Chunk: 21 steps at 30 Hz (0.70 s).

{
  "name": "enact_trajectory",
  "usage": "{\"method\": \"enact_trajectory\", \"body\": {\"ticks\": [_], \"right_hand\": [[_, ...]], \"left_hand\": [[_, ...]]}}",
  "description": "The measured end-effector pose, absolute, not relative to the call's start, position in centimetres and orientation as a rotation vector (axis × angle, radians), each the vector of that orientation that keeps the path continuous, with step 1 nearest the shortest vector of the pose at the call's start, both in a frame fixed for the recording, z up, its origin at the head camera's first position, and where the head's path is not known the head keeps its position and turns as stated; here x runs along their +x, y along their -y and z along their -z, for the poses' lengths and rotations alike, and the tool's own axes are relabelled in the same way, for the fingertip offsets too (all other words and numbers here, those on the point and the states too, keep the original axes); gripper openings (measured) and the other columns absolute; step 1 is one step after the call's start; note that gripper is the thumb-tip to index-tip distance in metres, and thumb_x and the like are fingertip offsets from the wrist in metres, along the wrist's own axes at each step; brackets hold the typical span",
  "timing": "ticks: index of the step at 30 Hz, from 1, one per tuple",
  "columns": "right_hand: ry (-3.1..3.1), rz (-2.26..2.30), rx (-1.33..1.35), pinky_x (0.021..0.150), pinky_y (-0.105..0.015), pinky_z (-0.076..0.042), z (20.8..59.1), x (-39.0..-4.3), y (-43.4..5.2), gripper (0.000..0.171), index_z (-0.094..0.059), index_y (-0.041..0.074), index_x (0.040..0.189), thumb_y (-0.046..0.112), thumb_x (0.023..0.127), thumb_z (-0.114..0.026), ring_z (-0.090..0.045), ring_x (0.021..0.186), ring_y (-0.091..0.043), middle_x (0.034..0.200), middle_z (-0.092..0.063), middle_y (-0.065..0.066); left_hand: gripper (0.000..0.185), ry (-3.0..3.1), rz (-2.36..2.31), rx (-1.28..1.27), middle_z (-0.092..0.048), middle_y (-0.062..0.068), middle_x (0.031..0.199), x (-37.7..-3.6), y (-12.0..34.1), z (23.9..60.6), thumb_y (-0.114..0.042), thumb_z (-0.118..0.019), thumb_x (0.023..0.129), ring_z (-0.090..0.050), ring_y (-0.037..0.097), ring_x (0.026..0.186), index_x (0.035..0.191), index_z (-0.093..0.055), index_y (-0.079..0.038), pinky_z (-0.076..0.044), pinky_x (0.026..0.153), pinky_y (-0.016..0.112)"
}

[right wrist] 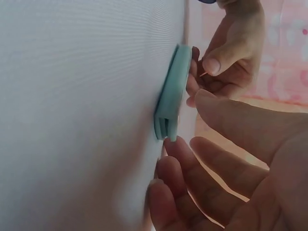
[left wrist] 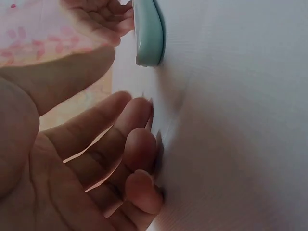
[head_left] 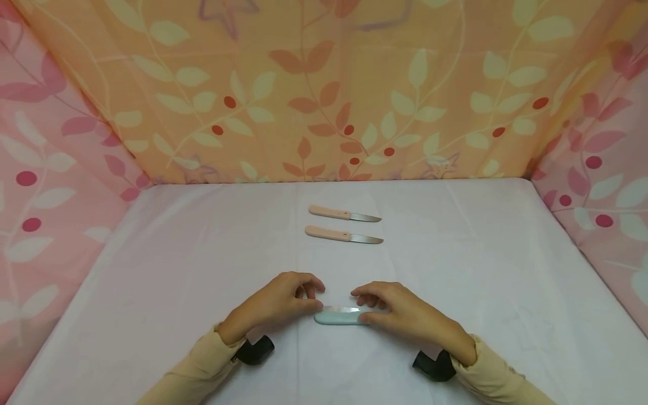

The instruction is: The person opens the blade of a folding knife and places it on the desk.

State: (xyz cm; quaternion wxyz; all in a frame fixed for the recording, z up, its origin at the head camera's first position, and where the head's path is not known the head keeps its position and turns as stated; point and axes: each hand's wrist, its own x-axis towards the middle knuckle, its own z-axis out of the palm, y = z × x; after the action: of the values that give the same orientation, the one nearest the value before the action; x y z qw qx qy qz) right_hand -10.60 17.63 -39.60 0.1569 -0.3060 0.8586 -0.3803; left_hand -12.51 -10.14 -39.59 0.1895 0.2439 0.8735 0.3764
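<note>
A white cloth covers the worktop [head_left: 455,270], and hanging fabric closes it in: orange with pale leaves and red berries at the back [head_left: 329,84], pink with the same leaf print on either side [head_left: 45,185].

Near the front edge lies a folded knife with a pale teal handle [head_left: 338,318], flat on the cloth, a strip of its metal blade showing along the far side of the handle. In the right wrist view the handle's end shows as layered teal slabs.

The left hand [head_left: 283,301] sits at the knife's left end, fingers curled downward with the tips meeting the cloth beside the teal handle; the left wrist view shows its palm hollow and nothing gripped, the thumb held apart from the fingers. The right hand [head_left: 400,312] is at the knife's right end, thumb and fingertips touching the handle from either side in a light pinch; how firm the hold is cannot be told.

Farther back, well apart from the hands, two knives with peach handles lie parallel, blades pointing right: one nearer [head_left: 343,235], one behind it [head_left: 344,214].

No containers appear on the cloth.
</note>
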Motion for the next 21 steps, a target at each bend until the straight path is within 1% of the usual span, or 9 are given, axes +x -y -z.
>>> {"method": "enact_trajectory", "body": {"ticks": [5, 11, 18, 21], "right_hand": [[-2.44, 1.097, -0.874, 0.083, -0.024, -0.052, 39.8, -10.58, -17.45, 0.04, -0.065, 0.004, 0.124, 0.02, 0.088, -0.075, -0.062, 0.091, -0.006, 0.106, -0.069, 0.002], [-2.458, 1.088, -0.883, 0.08, -0.022, -0.052, 39.98, -10.53, -17.2, 0.039, -0.066, 0.005, 0.121, 0.017, 0.085, -0.078, -0.061, 0.088, -0.003, 0.105, -0.07, 0.002], [-2.434, 1.091, -0.89, 0.078, -0.021, -0.051, 39.87, -10.4, -17.06, 0.03, -0.072, 0.009, 0.113, 0.015, 0.085, -0.078, -0.059, 0.086, 0.0, 0.099, -0.068, 0.006], [-2.433, 1.086, -0.884, 0.077, -0.02, -0.051, 39.89, -10.4, -17.04, 0.028, -0.073, 0.011, 0.112, 0.015, 0.084, -0.079, -0.058, 0.085, 0.0, 0.096, -0.067, 0.008]], "left_hand": [[0.027, -2.424, -0.984, 0.701, -0.06, -0.008, 0.08, -12.4, 10.01, 39.34, -0.029, -0.079, 0.084, -0.051, 0.01, 0.076, 0.103, -0.071, -0.012, -0.04, 0.068, 0.022], [0.026, -2.461, -0.928, 0.721, -0.056, -0.006, 0.079, -12.1, 9.48, 39.25, -0.026, -0.085, 0.078, -0.05, 0.012, 0.078, 0.096, -0.071, -0.013, -0.039, 0.067, 0.023], [0.025, -2.449, -0.973, 0.753, -0.059, -0.007, 0.079, -11.95, 9.26, 39.68, -0.02, -0.085, 0.078, -0.053, 0.01, 0.079, 0.092, -0.065, -0.013, -0.042, 0.073, 0.023], [0.025, -2.419, -1.002, 0.751, -0.059, -0.008, 0.078, -11.96, 9.28, 39.7, -0.018, -0.084, 0.079, -0.053, 0.009, 0.076, 0.094, -0.064, -0.013, -0.042, 0.071, 0.021]]}}
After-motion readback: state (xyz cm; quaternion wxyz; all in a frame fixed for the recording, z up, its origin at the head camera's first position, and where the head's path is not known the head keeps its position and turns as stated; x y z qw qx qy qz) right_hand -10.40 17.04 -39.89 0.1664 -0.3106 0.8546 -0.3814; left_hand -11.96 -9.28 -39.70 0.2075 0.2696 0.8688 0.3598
